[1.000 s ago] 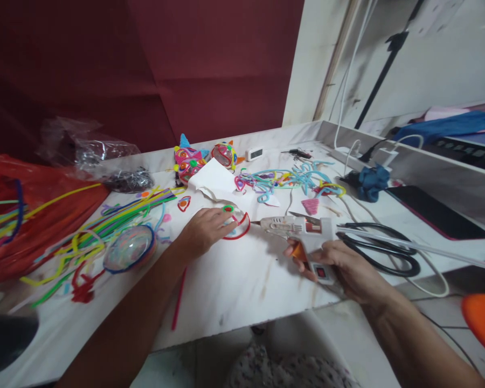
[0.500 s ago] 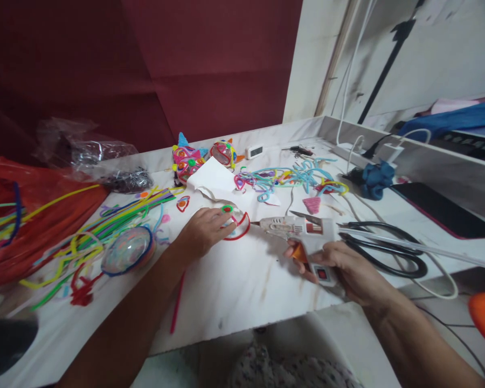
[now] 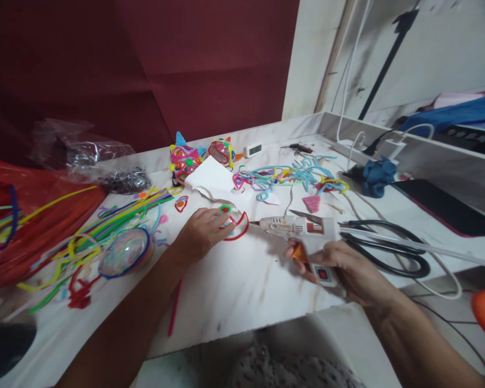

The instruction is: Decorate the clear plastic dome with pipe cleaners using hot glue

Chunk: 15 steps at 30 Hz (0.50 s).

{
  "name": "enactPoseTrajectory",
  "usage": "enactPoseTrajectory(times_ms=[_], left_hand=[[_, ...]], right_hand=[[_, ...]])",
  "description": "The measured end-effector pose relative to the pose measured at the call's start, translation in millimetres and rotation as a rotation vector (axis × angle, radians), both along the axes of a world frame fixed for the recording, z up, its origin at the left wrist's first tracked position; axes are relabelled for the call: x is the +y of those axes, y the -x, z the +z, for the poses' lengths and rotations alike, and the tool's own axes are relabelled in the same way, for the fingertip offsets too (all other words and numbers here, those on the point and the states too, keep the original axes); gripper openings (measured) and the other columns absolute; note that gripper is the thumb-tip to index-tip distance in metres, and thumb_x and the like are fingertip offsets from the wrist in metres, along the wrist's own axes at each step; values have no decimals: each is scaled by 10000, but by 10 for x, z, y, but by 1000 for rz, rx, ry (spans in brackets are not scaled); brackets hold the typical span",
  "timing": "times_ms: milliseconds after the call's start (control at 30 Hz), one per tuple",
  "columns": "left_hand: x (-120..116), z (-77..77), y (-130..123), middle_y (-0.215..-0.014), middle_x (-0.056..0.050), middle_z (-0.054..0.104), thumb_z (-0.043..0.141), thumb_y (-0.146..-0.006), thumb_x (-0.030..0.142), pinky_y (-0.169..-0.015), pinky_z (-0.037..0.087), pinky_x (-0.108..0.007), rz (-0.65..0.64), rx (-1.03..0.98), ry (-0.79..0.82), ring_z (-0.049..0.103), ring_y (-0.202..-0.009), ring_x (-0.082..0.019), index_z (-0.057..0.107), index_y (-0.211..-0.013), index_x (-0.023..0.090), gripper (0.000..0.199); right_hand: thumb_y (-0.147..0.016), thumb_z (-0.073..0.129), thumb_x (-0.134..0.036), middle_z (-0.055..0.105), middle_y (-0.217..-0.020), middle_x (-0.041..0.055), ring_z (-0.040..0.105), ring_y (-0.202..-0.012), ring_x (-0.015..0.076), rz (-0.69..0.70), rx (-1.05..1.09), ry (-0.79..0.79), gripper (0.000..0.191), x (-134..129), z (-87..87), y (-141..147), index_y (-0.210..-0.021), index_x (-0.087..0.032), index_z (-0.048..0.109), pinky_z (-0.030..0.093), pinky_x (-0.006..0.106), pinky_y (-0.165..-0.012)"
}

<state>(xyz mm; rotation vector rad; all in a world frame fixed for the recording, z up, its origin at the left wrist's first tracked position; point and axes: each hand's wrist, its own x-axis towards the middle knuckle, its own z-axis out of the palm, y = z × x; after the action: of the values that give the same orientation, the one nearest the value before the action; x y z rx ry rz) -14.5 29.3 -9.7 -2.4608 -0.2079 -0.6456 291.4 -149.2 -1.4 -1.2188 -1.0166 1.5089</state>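
Observation:
My right hand (image 3: 347,264) is wrapped around a white hot glue gun (image 3: 327,240), fingers at its orange trigger. A clear glue stick (image 3: 412,248) sticks out of the gun's back. The nozzle points left, close to the tip of a curved red pipe cleaner (image 3: 242,233). That pipe cleaner edges a clear rounded piece carrying a green and red circle (image 3: 225,209). My left hand (image 3: 200,234) holds this piece on the table, its fingers closed over the near side and hiding part of it. Large black-handled scissors (image 3: 383,242) lie behind the gun.
Bundled pipe cleaners (image 3: 121,221) and a clear dome with blue trim (image 3: 126,252) lie left. Decorated figures (image 3: 186,161), white paper (image 3: 210,178) and tangled pipe-cleaner scraps (image 3: 291,175) sit behind. A phone (image 3: 444,207) and a white cable (image 3: 448,277) are at right.
The camera view has shifted very slightly. Both hands, the glue gun and the red-edged piece keep nearly the same positions.

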Motion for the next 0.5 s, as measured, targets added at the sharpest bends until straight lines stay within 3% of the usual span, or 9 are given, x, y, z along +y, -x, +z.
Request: enactPoseTrajectory(times_ms=[300, 500], left_hand=[[3, -118, -2, -1195, -69, 818, 511, -1101, 127, -909, 542, -410, 52, -14, 59, 696, -1101, -252, 807, -1215, 260, 344], [-29, -51, 6, -1233, -63, 821, 479, -1132, 153, -927, 522, -387, 79, 47, 82, 698, -1119, -250, 802, -1211, 273, 353]], right_hand=[[-684, 772, -460, 650, -624, 83, 523, -619, 199, -15, 9, 11, 284, -8, -8, 2, -610, -188, 802, 397, 347, -610], [-697, 767, -443, 696, -680, 104, 588, -690, 220, -6, 10, -12, 275, 2, -15, 5, -602, -188, 794, 462, 340, -668]])
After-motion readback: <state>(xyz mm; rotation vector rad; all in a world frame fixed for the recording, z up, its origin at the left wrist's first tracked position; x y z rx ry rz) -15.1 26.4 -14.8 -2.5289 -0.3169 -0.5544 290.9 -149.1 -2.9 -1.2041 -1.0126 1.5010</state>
